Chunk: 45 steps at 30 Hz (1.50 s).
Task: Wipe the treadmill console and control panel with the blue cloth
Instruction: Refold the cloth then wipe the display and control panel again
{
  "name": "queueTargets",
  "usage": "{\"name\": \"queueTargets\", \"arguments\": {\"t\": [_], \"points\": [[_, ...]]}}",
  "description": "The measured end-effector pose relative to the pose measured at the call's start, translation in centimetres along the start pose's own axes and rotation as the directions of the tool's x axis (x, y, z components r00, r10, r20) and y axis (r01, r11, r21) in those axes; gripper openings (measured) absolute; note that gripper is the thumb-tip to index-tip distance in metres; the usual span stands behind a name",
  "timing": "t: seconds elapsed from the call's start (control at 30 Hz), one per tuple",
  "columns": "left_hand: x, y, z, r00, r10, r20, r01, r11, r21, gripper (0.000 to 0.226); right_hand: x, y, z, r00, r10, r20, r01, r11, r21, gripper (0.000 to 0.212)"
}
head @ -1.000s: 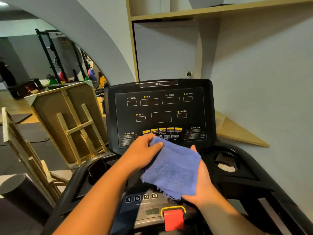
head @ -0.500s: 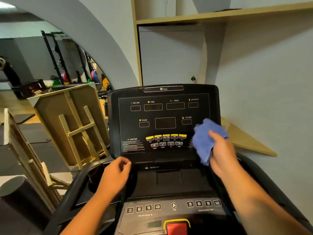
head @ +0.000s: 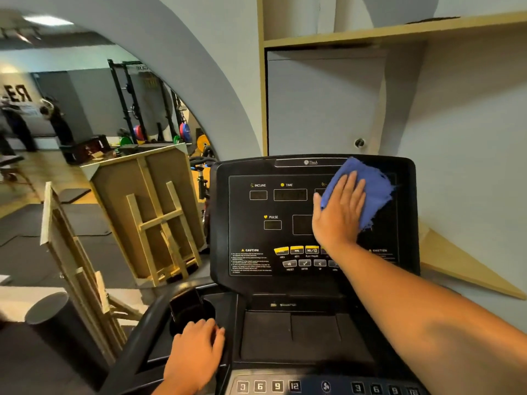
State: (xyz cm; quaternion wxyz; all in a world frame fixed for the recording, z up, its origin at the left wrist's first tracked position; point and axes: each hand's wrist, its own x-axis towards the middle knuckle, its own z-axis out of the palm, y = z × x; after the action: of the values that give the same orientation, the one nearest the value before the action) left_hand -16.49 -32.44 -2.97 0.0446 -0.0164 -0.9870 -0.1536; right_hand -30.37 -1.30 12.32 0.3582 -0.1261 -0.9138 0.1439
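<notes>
The black treadmill console (head: 256,232) stands upright in front of me, with yellow labels and a row of yellow buttons. My right hand (head: 338,212) presses the blue cloth (head: 373,189) flat against the console's upper right, fingers straight and spread over the cloth. The cloth covers the speed and distance readouts. Below the console lies the control panel (head: 288,386) with numbered keys at the bottom edge. My left hand (head: 196,349) rests on the left side of the tray beside the cup holder (head: 185,315), fingers curled over its edge.
A wooden crate (head: 148,215) and leaning wooden frames (head: 74,252) stand to the left of the treadmill. A black cylinder (head: 54,323) sits at the lower left. The wall and a wooden shelf (head: 399,29) are close behind and to the right. People stand far off at the left.
My right hand has carried the cloth up from the console's lower right and flattened it on the upper right. My left hand has settled on the tray by the cup holder.
</notes>
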Motion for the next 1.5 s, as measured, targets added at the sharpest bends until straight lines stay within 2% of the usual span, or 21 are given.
{"name": "queueTargets", "arguments": {"t": [0.07, 0.13, 0.23, 0.33, 0.4, 0.47, 0.53, 0.57, 0.63, 0.73, 0.8, 0.9, 0.97, 1.03, 1.1, 1.17, 1.27, 1.33, 1.37, 1.43, 1.5], "points": [[0.3, -0.3, 0.2, 1.0, 0.014, 0.019, -0.014, 1.0, 0.019, 0.028, -1.7, -1.1, 1.5, 0.956, -0.287, 0.066, 0.292, 0.952, -0.091, 0.082], [0.3, -0.5, 0.3, 1.0, 0.024, 0.014, -0.024, 0.999, 0.027, 0.029, -3.0, 0.3, 2.2, 0.844, -0.512, 0.16, 0.534, 0.831, -0.155, 0.081], [0.1, -0.6, 0.5, 0.999, 0.033, 0.005, -0.033, 0.999, 0.032, 0.028, -2.5, 6.0, 1.2, 0.739, -0.642, 0.206, 0.673, 0.719, -0.174, 0.076], [0.2, -0.4, 0.5, 0.999, 0.037, 0.004, -0.037, 0.998, 0.053, 0.029, -0.6, 9.5, -0.5, 0.889, -0.426, 0.17, 0.449, 0.885, -0.128, 0.076], [0.2, -0.5, 0.7, 0.999, 0.05, 0.014, -0.05, 0.997, 0.064, 0.031, 1.2, 7.6, -0.7, 0.97, -0.232, 0.074, 0.24, 0.964, -0.118, 0.077], [0.0, -0.6, 0.7, 0.998, 0.059, 0.008, -0.059, 0.997, 0.055, 0.033, 2.2, 3.6, -0.6, 0.995, -0.104, -0.01, 0.102, 0.989, -0.106, 0.079], [-0.1, -0.6, 0.5, 0.998, 0.064, -0.007, -0.063, 0.997, 0.045, 0.033, 1.7, -0.2, 0.3, 0.988, -0.154, -0.016, 0.152, 0.984, -0.097, 0.081], [-0.1, -0.5, 0.4, 0.998, 0.067, -0.007, -0.067, 0.997, 0.042, 0.033, 0.7, -1.6, 1.0, 0.961, -0.275, 0.022, 0.276, 0.954, -0.119, 0.081], [-0.2, -0.4, 0.4, 0.998, 0.068, 0.002, -0.068, 0.997, 0.045, 0.032, -2.1, -2.9, 2.4, 0.823, -0.55, 0.138, 0.567, 0.808, -0.161, 0.082], [-0.3, -0.4, 0.2, 0.998, 0.069, 0.009, -0.069, 0.997, 0.034, 0.033, -3.4, -0.4, 2.5, 0.653, -0.731, 0.197, 0.757, 0.631, -0.171, 0.079], [-0.4, -0.5, 0.2, 0.997, 0.076, 0.02, -0.076, 0.997, 0.031, 0.033, -2.8, 2.1, 1.7, 0.683, -0.705, 0.188, 0.729, 0.671, -0.134, 0.077], [-0.4, -0.2, -0.1, 0.997, 0.074, 0.033, -0.074, 0.997, 0.024, 0.033, -0.7, 3.3, 0.5, 0.856, -0.49, 0.166, 0.508, 0.857, -0.088, 0.077], [-0.5, -0.1, -0.1, 0.997, 0.069, 0.042, -0.07, 0.997, 0.033, 0.033, 1.0, 0.4, 0.4, 0.933, -0.352, 0.082, 0.358, 0.929, -0.094, 0.078], [-0.5, 0.0, -0.3, 0.997, 0.063, 0.049, -0.065, 0.997, 0.036, 0.03, 1.8, -4.3, 0.8, 0.95, -0.31, 0.028, 0.312, 0.948, -0.067, 0.079], [-0.5, 0.0, -0.4, 0.997, 0.05, 0.054, -0.052, 0.998, 0.032, 0.032, 0.8, -9.0, 2.1, 0.885, -0.463, 0.059, 0.465, 0.884, -0.04, 0.078], [-0.5, 0.0, -0.4, 0.998, 0.039, 0.054, -0.041, 0.999, 0.035, 0.034, -1.8, -11.8, 3.7, 0.723, -0.682, 0.105, 0.689, 0.723, -0.051, 0.077], [-0.6, 0.0, -0.4, 0.998, 0.042, 0.056, -0.044, 0.999, 0.031, 0.033, -5.1, -9.6, 4.9, 0.492, -0.847, 0.201, 0.87, 0.486, -0.079, 0.075], [-0.6, -0.1, -0.5, 0.997, 0.046, 0.056, -0.048, 0.998, 0.032, 0.034, -6.0, -6.5, 4.9, 0.397, -0.884, 0.247, 0.916, 0.397, -0.053, 0.073], [-0.7, -0.1, -0.5, 0.997, 0.052, 0.055, -0.053, 0.998, 0.03, 0.034, -5.9, -5.3, 4.6, 0.386, -0.886, 0.256, 0.921, 0.386, -0.052, 0.072], [-0.7, 0.1, -0.6, 0.997, 0.051, 0.051, -0.052, 0.999, 0.012, 0.032, -4.4, -4.3, 4.0, 0.492, -0.838, 0.235, 0.87, 0.486, -0.09, 0.071], [-0.7, 0.1, -0.6, 0.997, 0.052, 0.051, -0.053, 0.999, 0.008, 0.029, -1.7, -6.1, 3.3, 0.682, -0.712, 0.166, 0.731, 0.674, -0.108, 0.072]]}}
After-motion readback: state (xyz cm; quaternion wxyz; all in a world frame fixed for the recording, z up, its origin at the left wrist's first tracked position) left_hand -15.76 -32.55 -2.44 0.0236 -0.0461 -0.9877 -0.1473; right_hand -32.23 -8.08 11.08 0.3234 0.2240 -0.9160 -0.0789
